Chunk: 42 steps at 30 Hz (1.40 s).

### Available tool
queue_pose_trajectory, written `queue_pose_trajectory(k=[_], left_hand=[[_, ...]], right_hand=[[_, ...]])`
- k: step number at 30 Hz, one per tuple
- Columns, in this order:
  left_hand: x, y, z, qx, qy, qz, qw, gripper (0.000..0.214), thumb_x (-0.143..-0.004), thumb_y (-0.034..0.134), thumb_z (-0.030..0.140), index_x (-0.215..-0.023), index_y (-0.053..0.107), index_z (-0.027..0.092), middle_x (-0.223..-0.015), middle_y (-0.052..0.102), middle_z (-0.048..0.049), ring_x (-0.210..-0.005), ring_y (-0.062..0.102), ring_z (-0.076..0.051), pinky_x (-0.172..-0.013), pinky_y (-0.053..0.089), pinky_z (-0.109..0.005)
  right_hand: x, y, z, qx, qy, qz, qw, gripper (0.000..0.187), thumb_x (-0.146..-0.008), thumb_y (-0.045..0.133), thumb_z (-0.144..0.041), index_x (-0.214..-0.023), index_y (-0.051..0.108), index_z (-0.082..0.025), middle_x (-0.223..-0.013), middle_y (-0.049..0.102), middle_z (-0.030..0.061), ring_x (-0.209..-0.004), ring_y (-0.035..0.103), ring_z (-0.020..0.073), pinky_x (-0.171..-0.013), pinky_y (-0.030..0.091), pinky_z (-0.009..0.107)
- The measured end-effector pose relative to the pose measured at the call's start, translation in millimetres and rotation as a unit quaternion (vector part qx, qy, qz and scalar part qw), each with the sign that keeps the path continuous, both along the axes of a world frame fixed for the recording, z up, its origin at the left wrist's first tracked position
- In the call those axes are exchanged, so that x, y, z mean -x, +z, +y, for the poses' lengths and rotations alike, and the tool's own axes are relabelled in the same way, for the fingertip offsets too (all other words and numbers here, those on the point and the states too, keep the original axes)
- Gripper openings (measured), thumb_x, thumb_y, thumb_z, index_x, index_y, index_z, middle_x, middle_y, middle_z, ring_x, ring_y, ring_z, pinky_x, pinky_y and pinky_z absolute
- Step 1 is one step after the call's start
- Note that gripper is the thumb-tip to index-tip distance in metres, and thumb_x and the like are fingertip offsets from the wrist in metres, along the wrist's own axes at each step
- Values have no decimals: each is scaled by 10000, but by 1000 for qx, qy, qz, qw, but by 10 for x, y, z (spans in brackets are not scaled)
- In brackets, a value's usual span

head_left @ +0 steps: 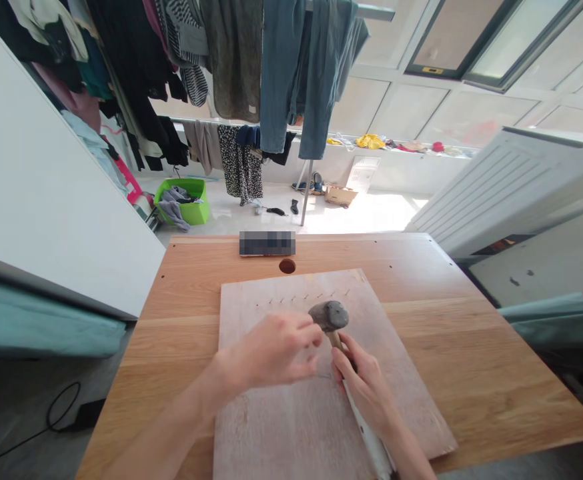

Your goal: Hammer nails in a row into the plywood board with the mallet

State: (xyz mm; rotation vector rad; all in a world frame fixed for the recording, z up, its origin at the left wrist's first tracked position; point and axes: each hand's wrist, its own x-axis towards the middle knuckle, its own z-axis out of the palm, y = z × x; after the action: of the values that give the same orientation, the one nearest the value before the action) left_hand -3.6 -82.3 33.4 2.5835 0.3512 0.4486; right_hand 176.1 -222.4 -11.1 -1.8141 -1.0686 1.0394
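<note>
My right hand is wrapped round the handle of a hammer, close under its dark grey head. The hammer head hovers over a pale plywood board lying on the wooden table. My left hand sits just left of the hammer head with its fingers curled together above the board; whether they pinch anything I cannot make out. A row of several small nails stands in the board just beyond the hammer.
A round hole pierces the table past the board. Beyond it hang clothes on a drying rack, with a green basket of laundry on the floor. A white panel leans at left, another white slatted panel at right.
</note>
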Motion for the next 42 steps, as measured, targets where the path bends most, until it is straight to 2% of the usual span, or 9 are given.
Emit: queue_pose_trajectory(k=[3, 6, 18, 24, 27, 30, 33, 37, 42], left_hand=[[-152, -91, -273, -160, -57, 43, 984, 69, -882, 669, 205, -921, 668, 148, -945, 702, -75, -886, 653, -230, -725, 497, -349], [-240, -187, -416, -249, -62, 50, 965, 53, -887, 646, 127, -927, 679, 120, -931, 699, -100, -904, 650, -245, -715, 493, -367], [-338, -387, -607, -283, -65, -10, 957, 133, -892, 603, 84, -788, 652, 151, -725, 654, -61, -665, 594, -195, -560, 423, -352], [-133, -214, -340, -228, -79, 8, 970, 115, -921, 587, 83, -879, 632, 180, -746, 617, -9, -705, 602, -166, -632, 461, -310], [111, -177, -85, -122, -8, -9, 992, 181, -922, 565, 77, -1011, 655, 206, -858, 651, -13, -773, 623, -156, -690, 491, -277], [350, -288, 199, 7, 132, -118, 984, 174, -944, 556, 115, -1033, 666, 216, -909, 675, -19, -843, 646, -142, -778, 520, -255], [511, -470, 416, 51, 256, -169, 951, 85, -938, 593, 173, -904, 663, 209, -883, 691, -11, -824, 647, -147, -802, 517, -280], [590, -650, 522, 71, 307, -162, 935, 85, -928, 650, 258, -900, 720, 220, -914, 697, -24, -899, 651, -184, -856, 503, -330], [601, -719, 517, 79, 323, -173, 927, 86, -890, 704, 275, -894, 786, 251, -995, 664, -43, -952, 640, -202, -892, 502, -361]], right_hand=[[21, 0, 12, -2, -3, 1, 1000, 496, -977, 467, -542, -1212, 624, -134, -557, 515, -54, -457, 493, 150, -463, 397, 253], [28, 1, 28, -6, -12, 11, 1000, 511, -974, 456, -553, -1197, 630, -128, -572, 523, -46, -448, 497, 149, -443, 396, 252], [-44, 9, 66, -54, -13, -33, 998, 446, -962, 490, -511, -1094, 680, -131, -588, 525, -39, -538, 519, 158, -530, 431, 256], [-22, 11, 63, -19, -10, 41, 999, 513, -960, 472, -569, -1165, 621, -124, -555, 459, -74, -431, 459, 134, -435, 379, 245], [-11, 22, 57, -16, -12, 57, 998, 464, -958, 491, -550, -1135, 630, -144, -571, 467, -69, -427, 479, 131, -430, 390, 240], [-9, 23, 54, -17, -10, 71, 997, 434, -954, 503, -539, -1109, 641, -158, -587, 473, -63, -430, 483, 131, -425, 399, 239], [-15, 16, 55, -15, -10, 71, 997, 440, -956, 493, -541, -1119, 641, -159, -587, 477, -60, -432, 494, 136, -429, 403, 243], [-15, 16, 56, -13, -10, 63, 998, 452, -953, 502, -546, -1134, 637, -155, -585, 487, -60, -434, 500, 136, -441, 407, 247], [-6, 27, 52, -9, -18, 66, 998, 507, -944, 512, -583, -1168, 610, -139, -583, 489, -63, -440, 495, 135, -443, 406, 248]])
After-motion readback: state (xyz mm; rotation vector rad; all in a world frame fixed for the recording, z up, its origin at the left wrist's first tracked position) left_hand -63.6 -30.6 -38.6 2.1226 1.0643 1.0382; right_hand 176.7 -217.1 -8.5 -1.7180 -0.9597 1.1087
